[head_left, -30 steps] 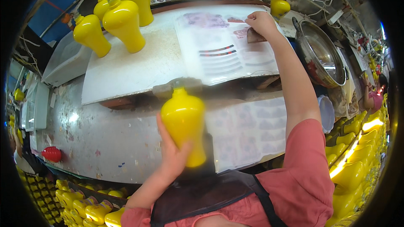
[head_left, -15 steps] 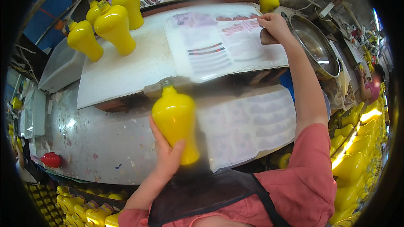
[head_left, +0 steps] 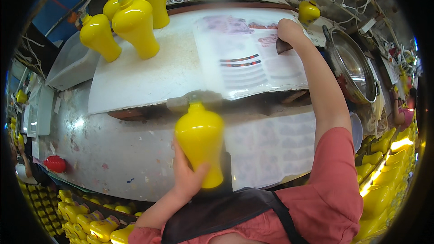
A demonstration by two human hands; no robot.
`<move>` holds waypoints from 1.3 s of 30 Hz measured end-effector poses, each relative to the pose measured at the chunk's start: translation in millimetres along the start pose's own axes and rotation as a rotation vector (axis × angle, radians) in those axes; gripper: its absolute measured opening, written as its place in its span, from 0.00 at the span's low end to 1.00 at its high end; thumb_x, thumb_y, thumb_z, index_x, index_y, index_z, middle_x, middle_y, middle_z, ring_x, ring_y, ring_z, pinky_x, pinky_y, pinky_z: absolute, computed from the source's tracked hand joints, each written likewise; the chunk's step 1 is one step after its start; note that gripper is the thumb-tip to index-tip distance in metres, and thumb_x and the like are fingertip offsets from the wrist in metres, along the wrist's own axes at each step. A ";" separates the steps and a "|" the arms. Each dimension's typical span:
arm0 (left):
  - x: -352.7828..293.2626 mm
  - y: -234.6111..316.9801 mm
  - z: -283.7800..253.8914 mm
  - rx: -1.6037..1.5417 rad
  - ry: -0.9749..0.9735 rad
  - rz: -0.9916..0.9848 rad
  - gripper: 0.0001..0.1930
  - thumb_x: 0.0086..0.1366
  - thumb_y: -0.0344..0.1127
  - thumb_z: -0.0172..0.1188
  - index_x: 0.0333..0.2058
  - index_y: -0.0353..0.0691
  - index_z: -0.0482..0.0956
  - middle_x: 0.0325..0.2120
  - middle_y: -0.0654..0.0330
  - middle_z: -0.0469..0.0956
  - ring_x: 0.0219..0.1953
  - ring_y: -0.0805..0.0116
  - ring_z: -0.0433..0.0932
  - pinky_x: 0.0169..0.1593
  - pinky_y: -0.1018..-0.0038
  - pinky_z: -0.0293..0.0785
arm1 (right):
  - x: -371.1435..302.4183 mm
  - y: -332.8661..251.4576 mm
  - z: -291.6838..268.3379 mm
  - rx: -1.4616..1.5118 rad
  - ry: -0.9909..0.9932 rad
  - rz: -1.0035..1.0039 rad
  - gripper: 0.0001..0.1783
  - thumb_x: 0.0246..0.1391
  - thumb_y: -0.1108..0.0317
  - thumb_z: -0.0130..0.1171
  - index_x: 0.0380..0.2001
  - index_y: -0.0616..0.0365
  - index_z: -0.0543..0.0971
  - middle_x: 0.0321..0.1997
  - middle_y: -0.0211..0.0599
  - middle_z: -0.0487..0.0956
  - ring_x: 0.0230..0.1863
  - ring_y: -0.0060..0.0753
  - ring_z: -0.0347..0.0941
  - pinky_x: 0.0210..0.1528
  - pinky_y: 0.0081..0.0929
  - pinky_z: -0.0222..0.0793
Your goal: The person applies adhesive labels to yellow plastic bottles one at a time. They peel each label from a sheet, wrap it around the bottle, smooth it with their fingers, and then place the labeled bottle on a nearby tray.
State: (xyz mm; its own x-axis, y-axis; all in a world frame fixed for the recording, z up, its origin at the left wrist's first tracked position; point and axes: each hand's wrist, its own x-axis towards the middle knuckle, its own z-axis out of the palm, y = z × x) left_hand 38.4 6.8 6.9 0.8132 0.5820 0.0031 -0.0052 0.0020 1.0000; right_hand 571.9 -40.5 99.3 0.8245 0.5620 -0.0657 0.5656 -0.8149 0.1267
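Note:
My left hand (head_left: 187,174) is wrapped round the lower part of a glossy yellow vase-shaped bottle (head_left: 199,129) with a clear neck. The bottle tilts in front of me, its neck against a greyish padded block (head_left: 178,103) at the board's front edge. My right hand (head_left: 290,31) is closed over a wet printed transfer sheet (head_left: 244,74), with a thin dark brown flat piece (head_left: 283,46) sticking out below the palm. Its fingertips are hidden, close to the end of a reddish patterned strip (head_left: 263,26). Two dark strips (head_left: 239,60) lie lower on that sheet.
Several yellow bottles (head_left: 135,25) stand at the board's left end, another (head_left: 309,12) at far right. A metal pot (head_left: 352,63) sits right of my arm. A second printed sheet (head_left: 271,147) lies nearer me. Stacked yellow bottles (head_left: 382,185) fill the right side.
My right hand has moved a little left over the sheet, toward the reddish strip. My left hand still holds the bottle against the block. The whole view has shifted slightly.

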 end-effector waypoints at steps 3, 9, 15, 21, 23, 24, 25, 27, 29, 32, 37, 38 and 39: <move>0.0 1.2 1.4 -0.043 0.000 0.004 0.53 0.60 0.28 0.63 0.76 0.32 0.36 0.66 0.47 0.64 0.67 0.55 0.67 0.72 0.61 0.59 | -3.8 3.5 2.5 0.040 0.041 -0.078 0.19 0.58 0.61 0.61 0.48 0.58 0.87 0.48 0.54 0.85 0.54 0.53 0.82 0.57 0.43 0.76; -0.5 2.9 2.9 -0.089 0.012 -0.006 0.53 0.60 0.28 0.62 0.76 0.33 0.37 0.67 0.47 0.63 0.68 0.56 0.67 0.71 0.61 0.60 | -6.5 0.7 5.2 0.256 0.280 -0.208 0.26 0.52 0.48 0.69 0.47 0.54 0.89 0.49 0.51 0.86 0.51 0.52 0.82 0.57 0.40 0.77; 0.8 3.3 1.1 -0.052 0.010 -0.008 0.53 0.60 0.29 0.63 0.76 0.33 0.37 0.66 0.47 0.64 0.67 0.56 0.67 0.71 0.61 0.61 | 12.1 -7.4 -3.0 0.325 0.021 -0.003 0.23 0.46 0.52 0.75 0.43 0.52 0.90 0.42 0.46 0.88 0.44 0.45 0.85 0.50 0.38 0.79; 1.0 5.1 2.9 -0.086 0.009 0.004 0.52 0.60 0.30 0.63 0.76 0.33 0.38 0.65 0.48 0.65 0.67 0.57 0.68 0.70 0.61 0.62 | 14.0 -7.1 1.6 0.282 0.127 -0.093 0.15 0.45 0.56 0.75 0.34 0.53 0.91 0.34 0.42 0.88 0.36 0.41 0.85 0.43 0.37 0.79; 1.3 6.3 3.4 -0.089 0.014 0.008 0.52 0.60 0.30 0.63 0.76 0.33 0.38 0.65 0.48 0.65 0.66 0.57 0.68 0.70 0.61 0.62 | 16.3 -7.9 3.3 0.270 0.135 -0.112 0.13 0.45 0.58 0.75 0.32 0.53 0.90 0.33 0.42 0.88 0.36 0.41 0.85 0.42 0.37 0.79; 1.5 6.9 3.7 -0.097 0.017 0.008 0.52 0.60 0.30 0.63 0.76 0.33 0.38 0.65 0.48 0.66 0.66 0.57 0.68 0.70 0.61 0.63 | 17.8 -7.9 4.0 0.274 0.153 -0.140 0.12 0.45 0.59 0.75 0.31 0.54 0.90 0.33 0.42 0.88 0.36 0.41 0.85 0.42 0.37 0.79; 1.6 7.4 4.0 -0.105 0.020 0.008 0.52 0.61 0.30 0.63 0.76 0.33 0.38 0.65 0.48 0.66 0.66 0.57 0.69 0.70 0.61 0.63 | 19.5 -7.7 4.6 0.283 0.147 -0.127 0.11 0.45 0.60 0.74 0.31 0.54 0.90 0.33 0.42 0.88 0.36 0.42 0.85 0.42 0.37 0.79; 1.8 8.1 4.3 -0.115 0.023 0.009 0.52 0.61 0.30 0.63 0.76 0.33 0.38 0.65 0.48 0.66 0.66 0.57 0.69 0.69 0.61 0.64 | 22.6 -5.9 5.9 0.311 0.147 -0.118 0.10 0.45 0.62 0.74 0.31 0.54 0.89 0.32 0.42 0.87 0.35 0.42 0.85 0.41 0.37 0.79; 1.9 8.2 4.4 -0.122 0.023 0.008 0.51 0.60 0.30 0.63 0.76 0.33 0.39 0.64 0.48 0.67 0.65 0.57 0.70 0.69 0.61 0.64 | 24.7 -2.9 7.3 0.281 0.153 -0.099 0.11 0.45 0.63 0.73 0.32 0.55 0.89 0.32 0.43 0.87 0.35 0.42 0.84 0.41 0.37 0.79; 2.6 7.0 3.7 -0.123 0.019 0.025 0.51 0.60 0.30 0.63 0.76 0.33 0.40 0.63 0.47 0.68 0.64 0.57 0.71 0.68 0.61 0.65 | 25.3 1.7 9.6 0.324 0.174 -0.120 0.12 0.46 0.63 0.73 0.33 0.57 0.89 0.32 0.44 0.87 0.35 0.42 0.84 0.41 0.37 0.79; 2.0 4.3 3.1 -0.049 0.037 0.041 0.50 0.60 0.31 0.63 0.75 0.32 0.41 0.63 0.47 0.69 0.64 0.57 0.71 0.68 0.62 0.65 | 21.3 4.9 11.3 0.487 0.195 -0.187 0.11 0.47 0.63 0.72 0.32 0.58 0.88 0.32 0.44 0.87 0.34 0.40 0.84 0.40 0.37 0.78; 2.0 4.1 2.8 -0.074 0.036 0.046 0.50 0.60 0.31 0.63 0.75 0.32 0.42 0.63 0.47 0.69 0.64 0.56 0.71 0.68 0.62 0.65 | 20.3 4.7 11.2 0.517 0.208 -0.234 0.11 0.47 0.63 0.72 0.32 0.58 0.88 0.32 0.43 0.87 0.34 0.39 0.84 0.40 0.37 0.78; 1.8 4.0 2.9 -0.042 0.036 0.045 0.50 0.60 0.31 0.63 0.75 0.32 0.42 0.63 0.47 0.69 0.64 0.56 0.71 0.68 0.62 0.66 | 19.6 4.0 11.1 0.533 0.198 -0.265 0.11 0.47 0.63 0.72 0.31 0.58 0.88 0.31 0.43 0.87 0.34 0.39 0.83 0.40 0.36 0.77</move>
State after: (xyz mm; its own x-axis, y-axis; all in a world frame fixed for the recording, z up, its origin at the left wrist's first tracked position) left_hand 41.5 5.6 11.0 0.7900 0.6113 0.0469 -0.0664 0.0092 0.9978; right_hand 590.6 -34.3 87.5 0.6654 0.7284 0.1635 0.7233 -0.5747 -0.3828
